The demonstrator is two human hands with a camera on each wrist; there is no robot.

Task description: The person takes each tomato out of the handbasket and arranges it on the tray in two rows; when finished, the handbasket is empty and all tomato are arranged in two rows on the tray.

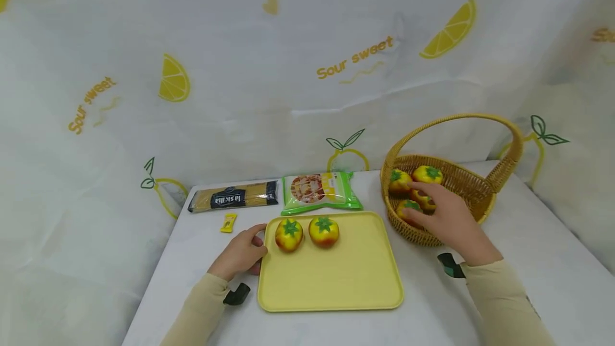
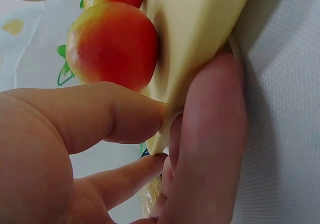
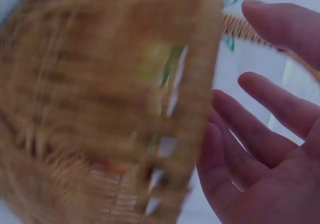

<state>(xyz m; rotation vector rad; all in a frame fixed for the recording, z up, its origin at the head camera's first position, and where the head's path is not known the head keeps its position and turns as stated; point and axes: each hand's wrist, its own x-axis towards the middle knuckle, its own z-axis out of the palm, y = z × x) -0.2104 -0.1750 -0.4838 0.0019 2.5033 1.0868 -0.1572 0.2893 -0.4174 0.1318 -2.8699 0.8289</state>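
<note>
My left hand (image 1: 242,252) pinches the left rim of a yellow tray (image 1: 331,284), thumb on top and fingers beneath, as the left wrist view shows. Two persimmon-like fruits, yellow and red with green leafy tops, sit at the tray's back left; the nearer one (image 2: 112,46) lies close to my thumb. Over the front of a wicker basket (image 1: 396,223) at the right hovers my right hand (image 1: 454,223), fingers spread, gripping nothing. Inside the basket are several more such fruits (image 1: 427,174), partly hidden by that hand. In the right wrist view, the blurred basket wall (image 3: 100,84) stands beside the fingers.
Behind the tray lie a pack of spaghetti (image 1: 230,196) and a green-edged food packet (image 1: 319,191). A small yellow wrapped sweet (image 1: 228,222) is left of the tray. The basket's tall handle (image 1: 461,117) arches above it. A lemon-printed cloth (image 1: 269,68) hangs behind the table.
</note>
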